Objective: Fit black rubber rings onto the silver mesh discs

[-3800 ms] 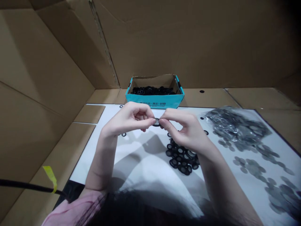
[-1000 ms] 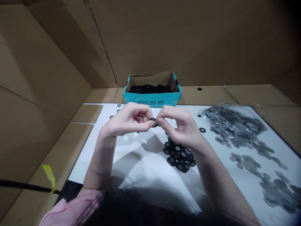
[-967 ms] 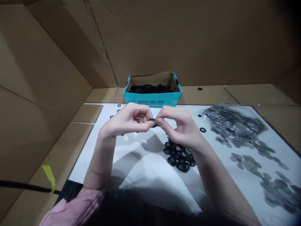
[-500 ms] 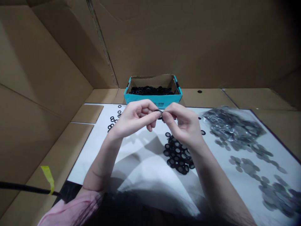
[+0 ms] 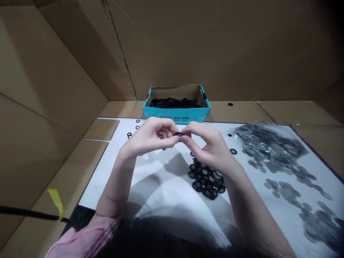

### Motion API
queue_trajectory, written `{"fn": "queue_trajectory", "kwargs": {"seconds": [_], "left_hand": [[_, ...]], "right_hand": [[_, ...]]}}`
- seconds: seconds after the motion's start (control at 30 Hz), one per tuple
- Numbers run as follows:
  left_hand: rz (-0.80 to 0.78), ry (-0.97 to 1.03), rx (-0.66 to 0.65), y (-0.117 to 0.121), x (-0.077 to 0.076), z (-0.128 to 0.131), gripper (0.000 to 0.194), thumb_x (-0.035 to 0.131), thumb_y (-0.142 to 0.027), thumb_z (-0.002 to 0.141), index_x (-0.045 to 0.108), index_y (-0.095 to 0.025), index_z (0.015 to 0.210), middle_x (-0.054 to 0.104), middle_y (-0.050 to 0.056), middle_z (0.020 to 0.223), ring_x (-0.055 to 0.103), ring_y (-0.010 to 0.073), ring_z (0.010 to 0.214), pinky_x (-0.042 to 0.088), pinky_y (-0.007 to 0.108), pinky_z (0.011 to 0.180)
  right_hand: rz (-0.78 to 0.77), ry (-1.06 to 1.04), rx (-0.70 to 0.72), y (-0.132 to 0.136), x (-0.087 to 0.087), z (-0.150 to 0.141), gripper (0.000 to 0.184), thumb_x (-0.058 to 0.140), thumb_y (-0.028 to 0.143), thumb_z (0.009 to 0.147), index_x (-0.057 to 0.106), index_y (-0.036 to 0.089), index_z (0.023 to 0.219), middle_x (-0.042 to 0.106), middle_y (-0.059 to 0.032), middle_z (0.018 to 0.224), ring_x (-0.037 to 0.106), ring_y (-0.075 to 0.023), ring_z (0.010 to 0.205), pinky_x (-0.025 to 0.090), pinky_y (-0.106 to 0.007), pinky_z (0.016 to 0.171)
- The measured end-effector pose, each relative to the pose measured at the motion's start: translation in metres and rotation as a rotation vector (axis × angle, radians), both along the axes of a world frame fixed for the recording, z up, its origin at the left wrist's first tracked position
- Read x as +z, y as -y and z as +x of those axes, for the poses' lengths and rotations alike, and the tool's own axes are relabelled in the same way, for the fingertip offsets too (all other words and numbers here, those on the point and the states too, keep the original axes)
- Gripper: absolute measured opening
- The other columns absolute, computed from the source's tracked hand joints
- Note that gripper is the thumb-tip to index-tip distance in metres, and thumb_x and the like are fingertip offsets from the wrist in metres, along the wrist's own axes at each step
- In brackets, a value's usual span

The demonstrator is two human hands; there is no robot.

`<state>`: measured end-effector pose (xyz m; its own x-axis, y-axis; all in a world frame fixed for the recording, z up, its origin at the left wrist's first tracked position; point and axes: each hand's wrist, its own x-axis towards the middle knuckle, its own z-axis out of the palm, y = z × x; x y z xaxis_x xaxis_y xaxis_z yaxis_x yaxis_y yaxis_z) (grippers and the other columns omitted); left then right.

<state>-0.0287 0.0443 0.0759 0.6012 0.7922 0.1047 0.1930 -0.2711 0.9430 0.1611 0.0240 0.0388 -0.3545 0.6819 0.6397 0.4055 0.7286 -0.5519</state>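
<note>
Between both hands, above the white table top [image 5: 166,193], is a small black ring [image 5: 178,134] seen nearly edge-on. My left hand [image 5: 154,134] pinches its left side between thumb and fingers. The thumb and forefinger of my right hand [image 5: 206,143] close on its right side. Whether a disc sits inside the ring is hidden. Below my right hand lies a pile of black rings with pale grey centres [image 5: 205,179]. A few loose black rings [image 5: 129,135] lie left of my left hand, partly covered by it.
Behind my hands stands a turquoise box [image 5: 176,113] holding many black rings. On the right are a clear plastic bag [image 5: 268,143] of grey discs and scattered grey discs [image 5: 285,191]. Cardboard walls [image 5: 201,46] enclose the table. A black cable [image 5: 29,212] with yellow tape juts in at left.
Both hands have come slightly lower and left with the ring, which is tilted more edge-on. My left fingers are curled in more. The view has shifted slightly.
</note>
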Motion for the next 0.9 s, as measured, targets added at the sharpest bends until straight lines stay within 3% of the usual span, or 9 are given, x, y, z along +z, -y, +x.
{"fn": "queue_trajectory", "kwargs": {"seconds": [0.3,0.53,0.63,0.8,0.9], "left_hand": [[-0.056,0.148,-0.009,0.008,0.002,0.008,0.013,0.066,-0.019,0.085,0.058,-0.012,0.079,0.061,-0.002,0.06,0.058,0.0052,0.051,0.045,0.012,0.046],[-0.078,0.02,-0.13,0.002,0.002,-0.004,0.011,0.066,-0.019,0.083,0.06,-0.012,0.078,0.058,-0.002,0.059,0.058,0.0059,0.05,0.044,0.012,0.044],[-0.034,0.032,-0.072,0.0,0.001,-0.002,0.012,0.068,-0.019,0.083,0.06,-0.012,0.078,0.058,-0.003,0.06,0.057,0.0046,0.051,0.043,0.011,0.045],[-0.051,0.163,-0.011,0.001,-0.005,0.01,0.02,0.066,-0.03,0.087,0.057,-0.012,0.085,0.065,0.002,0.068,0.065,0.009,0.061,0.054,0.018,0.058],[-0.041,0.185,0.017,0.003,-0.006,0.014,0.025,0.072,-0.033,0.082,0.059,-0.012,0.083,0.063,0.0,0.063,0.063,0.0077,0.055,0.052,0.016,0.053]], "right_hand": [[-0.091,-0.206,0.099,-0.002,-0.001,0.003,0.028,0.056,0.032,0.093,0.055,0.018,0.068,0.057,0.0002,0.063,0.049,-0.0105,0.058,0.037,-0.025,0.054],[-0.068,-0.204,0.099,0.001,-0.001,-0.002,0.023,0.062,0.028,0.089,0.058,0.018,0.068,0.057,0.0004,0.061,0.051,-0.0115,0.058,0.038,-0.027,0.055],[-0.031,-0.198,0.038,0.001,-0.003,-0.005,0.021,0.06,0.023,0.089,0.056,0.019,0.069,0.057,0.0005,0.063,0.05,-0.0115,0.059,0.038,-0.027,0.056],[0.024,-0.195,-0.093,0.001,-0.002,-0.005,0.022,0.053,0.021,0.092,0.053,0.02,0.07,0.054,0.0002,0.063,0.049,-0.012,0.06,0.036,-0.028,0.058],[0.026,-0.122,-0.086,0.001,0.001,-0.001,0.025,0.051,0.024,0.092,0.051,0.02,0.067,0.053,0.0002,0.061,0.048,-0.0123,0.059,0.037,-0.028,0.058]]}}
